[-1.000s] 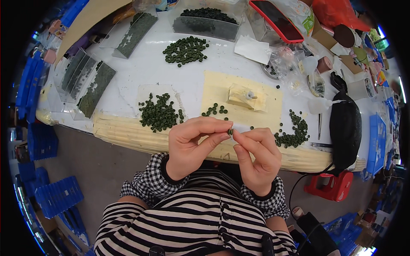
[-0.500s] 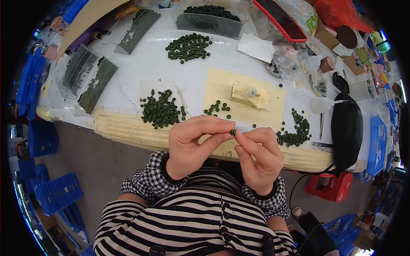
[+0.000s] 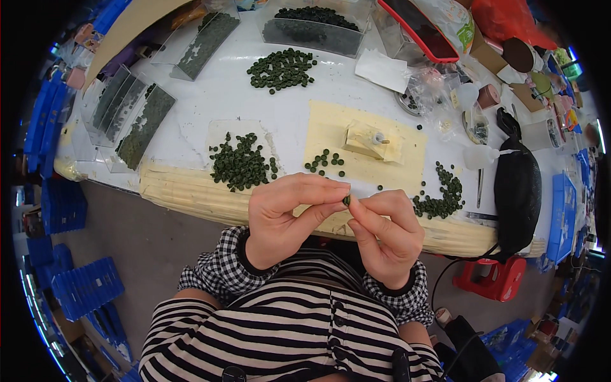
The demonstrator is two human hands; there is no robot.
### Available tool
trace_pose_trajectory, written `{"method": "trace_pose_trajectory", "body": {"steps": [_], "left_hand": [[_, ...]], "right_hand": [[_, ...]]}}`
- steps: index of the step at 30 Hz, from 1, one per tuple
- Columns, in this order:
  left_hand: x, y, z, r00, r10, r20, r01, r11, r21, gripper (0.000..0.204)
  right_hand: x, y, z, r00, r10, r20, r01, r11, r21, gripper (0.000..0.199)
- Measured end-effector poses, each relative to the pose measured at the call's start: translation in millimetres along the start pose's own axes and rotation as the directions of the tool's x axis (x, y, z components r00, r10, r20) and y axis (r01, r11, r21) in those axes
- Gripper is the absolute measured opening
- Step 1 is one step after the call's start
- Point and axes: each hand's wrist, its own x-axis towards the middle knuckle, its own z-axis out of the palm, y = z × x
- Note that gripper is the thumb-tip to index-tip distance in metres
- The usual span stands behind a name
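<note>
Trays of clear plastic (image 3: 133, 118) packed with dark green discs are sitting at far left on the white desk (image 3: 210, 95). Loose pile of small dark green round discs (image 3: 240, 164) is lying next, untouched. Left hand (image 3: 283, 216) and right hand (image 3: 385, 235) are meeting above the desk's near edge, both pinching one small dark green disc (image 3: 346, 200) between fingertips. Disc looks round, matte, edge-on to the camera. Pale yellow mat (image 3: 363, 146) is carrying a few more discs; another heap (image 3: 439, 197) is lying at right. Judging by the piles, most pieces are left to handle.
</note>
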Motion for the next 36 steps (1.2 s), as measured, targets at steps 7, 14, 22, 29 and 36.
{"method": "trace_pose_trajectory", "body": {"steps": [7,14,22,29,36], "left_hand": [[1.9,4.8,-2.8,0.999,0.016,0.035,-0.018,0.998,0.063,0.022],[2.3,0.2,0.1,1.000,-0.002,0.029,0.002,1.000,0.008,0.022],[4.8,2.5,2.5,0.999,-0.016,0.036,0.016,1.000,0.012,0.023],[2.4,2.2,2.1,0.998,0.047,0.034,-0.049,0.996,0.076,0.023],[0.5,1.3,3.6,0.998,0.063,0.023,-0.066,0.992,0.109,0.023]], "right_hand": [[-0.2,0.9,-1.3,1.000,0.000,0.015,0.000,0.999,0.033,0.034],[-0.3,3.4,-2.6,1.000,-0.002,-0.006,0.003,0.999,0.047,0.034],[-3.6,5.3,-3.5,0.999,0.029,-0.025,-0.027,0.995,0.093,0.036],[-5.2,4.5,-2.4,0.999,0.026,-0.035,-0.025,0.999,0.040,0.033],[-9.7,1.8,-3.2,0.986,0.120,-0.118,-0.116,0.992,0.042,0.027]]}}
